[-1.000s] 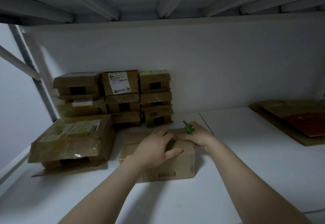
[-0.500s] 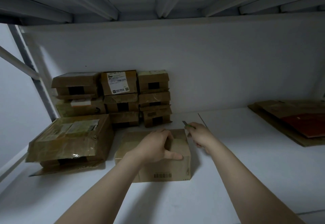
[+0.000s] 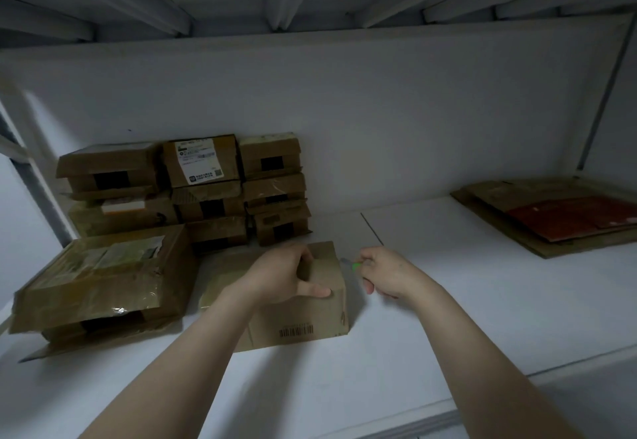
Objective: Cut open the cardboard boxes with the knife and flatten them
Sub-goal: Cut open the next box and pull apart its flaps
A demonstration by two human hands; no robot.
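Both hands busy: left hand [image 3: 280, 277] grips barcoded box [image 3: 312, 319]; right hand [image 3: 391, 277] pinches green knife [image 3: 352, 264] beside it.

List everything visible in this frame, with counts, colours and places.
box: one, brown, shelf centre
knife: one, green handle, just right of box
stacked boxes: about eight, brown, back left against wall
big box: one, brown, taped, front left, with more cardboard under it
flat cardboard: one pile, brown, far right
red sheet: one, red, on top of flat cardboard
shelf: one, white, under everything
left hand: one, grips box's top, thumb on its near face
right hand: one, holds knife beside box
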